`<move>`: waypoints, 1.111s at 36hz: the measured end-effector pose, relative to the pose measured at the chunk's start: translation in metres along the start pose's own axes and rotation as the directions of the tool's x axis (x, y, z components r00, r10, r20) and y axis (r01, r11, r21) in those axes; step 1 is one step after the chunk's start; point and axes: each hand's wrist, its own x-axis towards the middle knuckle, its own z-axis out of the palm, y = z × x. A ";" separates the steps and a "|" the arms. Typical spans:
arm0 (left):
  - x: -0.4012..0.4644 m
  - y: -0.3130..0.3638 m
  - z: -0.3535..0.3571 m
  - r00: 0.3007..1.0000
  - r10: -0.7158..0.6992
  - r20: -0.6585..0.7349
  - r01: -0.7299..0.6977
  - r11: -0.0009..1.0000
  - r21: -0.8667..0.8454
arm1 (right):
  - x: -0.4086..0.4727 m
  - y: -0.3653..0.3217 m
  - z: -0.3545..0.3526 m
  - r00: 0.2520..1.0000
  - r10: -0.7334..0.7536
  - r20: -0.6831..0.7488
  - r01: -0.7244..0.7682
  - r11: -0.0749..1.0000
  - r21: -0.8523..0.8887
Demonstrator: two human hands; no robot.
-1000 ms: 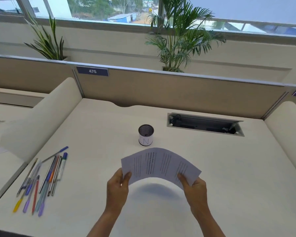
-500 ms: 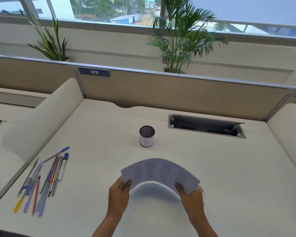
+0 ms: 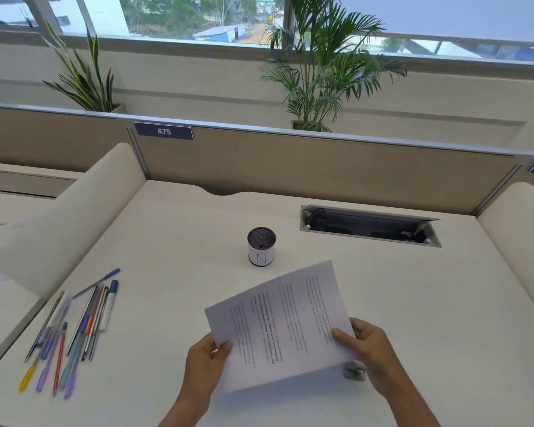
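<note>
A printed white sheet of paper (image 3: 282, 326) is held flat and tilted above the near middle of the white desk (image 3: 413, 303). My left hand (image 3: 205, 366) pinches its near left corner with thumb on top. My right hand (image 3: 369, 349) pinches its right edge, thumb on the printed side. A small grey object (image 3: 354, 371) lies on the desk under my right hand; I cannot tell what it is.
A black mesh pen cup (image 3: 261, 247) stands beyond the paper. Several pens and pencils (image 3: 71, 331) lie spread at the desk's left. An open cable tray (image 3: 370, 225) is set in the desk at back right. Cream dividers flank both sides; a beige partition runs behind.
The sheet was arched upward between both hands; now it is flattened out and turned, its far corner raised toward the cup. My right hand has shifted right and farther out.
</note>
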 end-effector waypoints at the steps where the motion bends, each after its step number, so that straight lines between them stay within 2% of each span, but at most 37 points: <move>1: -0.002 -0.003 0.000 0.999 -0.028 -0.018 0.027 0.999 -0.027 | -0.002 0.000 0.000 1.000 0.025 0.008 -0.025 0.999 0.029; 3: -0.006 -0.008 0.002 0.996 -0.081 -0.043 0.077 0.993 -0.088 | -0.006 0.004 0.003 0.996 0.090 0.003 -0.090 0.993 0.076; 5: -0.011 -0.012 0.006 0.993 -0.114 -0.043 0.107 0.984 -0.140 | -0.007 0.013 0.008 0.992 0.124 -0.015 -0.119 0.972 0.202; 8: -0.019 -0.015 0.013 0.987 -0.154 -0.037 0.143 0.967 -0.212 | -0.008 0.026 0.021 0.994 0.106 0.002 -0.098 0.910 0.404; 11: -0.026 -0.018 0.022 0.981 -0.191 -0.031 0.175 0.944 -0.281 | -0.015 0.035 0.041 0.996 0.075 -0.049 -0.045 0.892 0.450; 14: -0.035 -0.022 0.034 0.978 -0.209 -0.011 0.193 0.920 -0.341 | -0.024 0.040 0.064 0.988 0.071 -0.140 -0.007 0.911 0.413; 18: -0.045 -0.027 0.052 0.974 -0.219 0.053 0.221 0.888 -0.404 | -0.031 0.046 0.091 0.965 0.031 -0.262 0.038 0.966 0.255; 24: -0.058 -0.030 0.071 0.963 -0.218 0.161 0.262 0.897 -0.357 | -0.034 0.045 0.101 0.900 -0.025 -0.435 0.067 0.994 0.083; 32: -0.069 -0.027 0.088 0.953 -0.198 0.227 0.261 0.921 -0.289 | -0.031 0.037 0.065 0.864 -0.049 -0.502 0.057 0.998 0.001; 40: -0.064 -0.011 0.100 0.975 -0.107 0.195 0.147 0.968 -0.203 | -0.029 0.022 0.005 0.859 -0.016 -0.512 0.053 0.997 0.058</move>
